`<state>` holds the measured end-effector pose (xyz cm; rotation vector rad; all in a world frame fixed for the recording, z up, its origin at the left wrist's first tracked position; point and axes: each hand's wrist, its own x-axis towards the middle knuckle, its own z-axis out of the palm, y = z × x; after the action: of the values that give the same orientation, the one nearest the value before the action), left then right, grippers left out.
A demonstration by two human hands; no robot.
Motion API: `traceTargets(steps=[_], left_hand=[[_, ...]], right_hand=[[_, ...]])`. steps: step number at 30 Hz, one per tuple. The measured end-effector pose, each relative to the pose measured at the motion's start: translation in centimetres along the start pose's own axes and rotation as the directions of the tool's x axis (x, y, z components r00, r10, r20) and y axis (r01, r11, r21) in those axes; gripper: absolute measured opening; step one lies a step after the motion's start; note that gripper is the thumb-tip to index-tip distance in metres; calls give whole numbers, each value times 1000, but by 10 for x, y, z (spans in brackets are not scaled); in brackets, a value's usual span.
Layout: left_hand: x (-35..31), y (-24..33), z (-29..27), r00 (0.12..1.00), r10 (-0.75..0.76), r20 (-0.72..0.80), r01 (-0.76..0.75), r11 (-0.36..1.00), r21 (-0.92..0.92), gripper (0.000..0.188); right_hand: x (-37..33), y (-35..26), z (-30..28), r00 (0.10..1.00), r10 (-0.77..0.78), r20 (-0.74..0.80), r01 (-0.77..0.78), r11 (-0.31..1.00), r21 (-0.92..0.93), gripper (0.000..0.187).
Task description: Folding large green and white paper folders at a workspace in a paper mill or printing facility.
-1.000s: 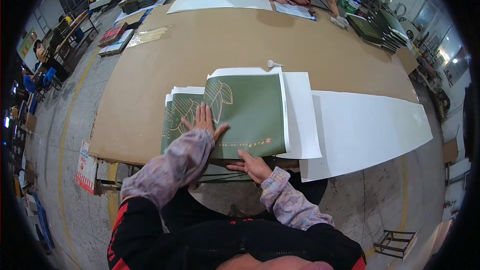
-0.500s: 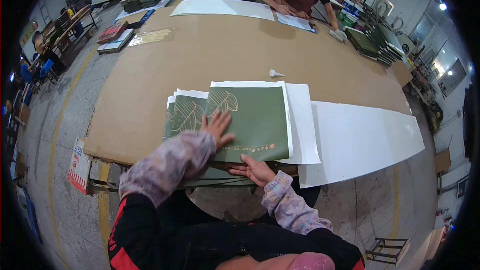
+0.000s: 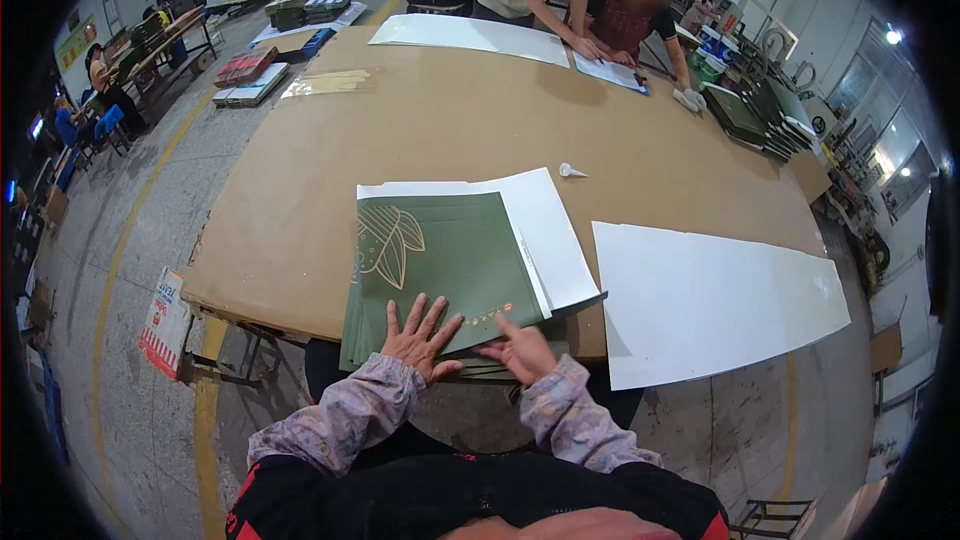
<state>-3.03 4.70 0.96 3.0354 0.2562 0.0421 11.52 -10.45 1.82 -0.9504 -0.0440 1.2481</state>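
A stack of green printed sheets with white margins and a gold leaf pattern lies at the table's near edge, its front part overhanging. My left hand rests flat on the top sheet near its front edge, fingers spread. At the front edge further right, my right hand has its thumb over the top sheet and its other fingers lower, partly hidden, with the edge between them. White paper shows out from under the green sheets at the right and back.
A large white sheet lies at the right, overhanging the brown table. A small white nozzle-like cap lies behind the stack. Across the table, people work at a long white sheet. Dark green stacks stand at the far right.
The green sheets now lie in a closer pile, shifted left and nearer me, and turned slightly. My left hand has moved down toward the front edge; my right hand stays at that edge.
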Motion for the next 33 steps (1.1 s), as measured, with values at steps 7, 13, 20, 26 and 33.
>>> traceTargets(steps=[7,13,20,26,33], left_hand=[[10,33,-12,999,35,-19,-37,988,-148,85],[17,37,6,996,93,-15,-94,991,-95,97],[18,50,-2,993,120,3,-119,989,-84,92],[47,74,8,984,93,-149,-129,959,-254,86],[55,84,2,988,139,-64,-144,985,-93,85]], right_hand=[[4,23,12,998,-2,-65,6,998,58,33],[11,27,-44,985,-166,41,160,979,125,30],[-66,-33,-41,837,-475,-271,460,880,-122,32],[-78,-40,-86,721,-584,-373,461,806,-372,27],[-55,-50,-100,847,-462,-263,427,886,-182,33]])
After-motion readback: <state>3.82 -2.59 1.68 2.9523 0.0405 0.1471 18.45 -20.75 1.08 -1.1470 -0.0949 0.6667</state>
